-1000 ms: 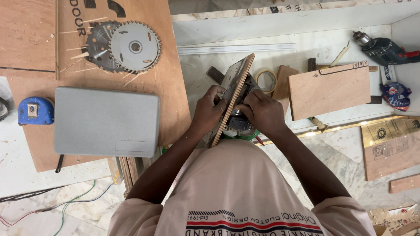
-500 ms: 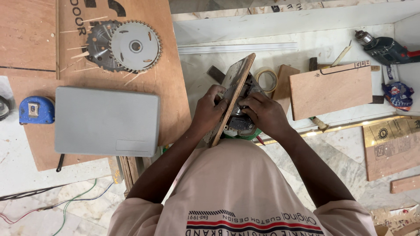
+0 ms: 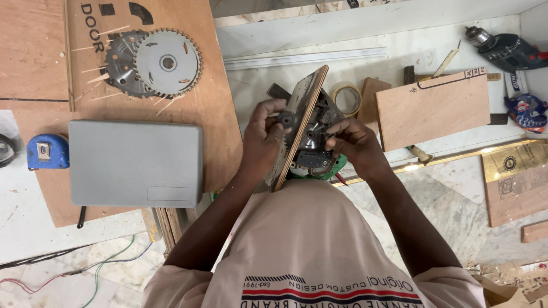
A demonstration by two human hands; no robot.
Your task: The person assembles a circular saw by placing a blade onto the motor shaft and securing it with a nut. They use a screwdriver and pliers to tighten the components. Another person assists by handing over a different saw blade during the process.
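Circular saw (image 3: 311,145) held on edge in front of the person's chest, its base plate (image 3: 299,125) upright between the two hands. Compared with the view a second ago, almost nothing has shifted — the saw sits at the same tilt and both hands stay on it. Left hand (image 3: 264,137): grip clamped on the plate's outer face and knob. Right hand (image 3: 349,142): fingertips pinched on a small part at the motor side — fine adjustment apparently continues. Left of the saw lie two loose blades (image 3: 154,61) and a grey case (image 3: 136,163); right of it, tape roll (image 3: 347,98).
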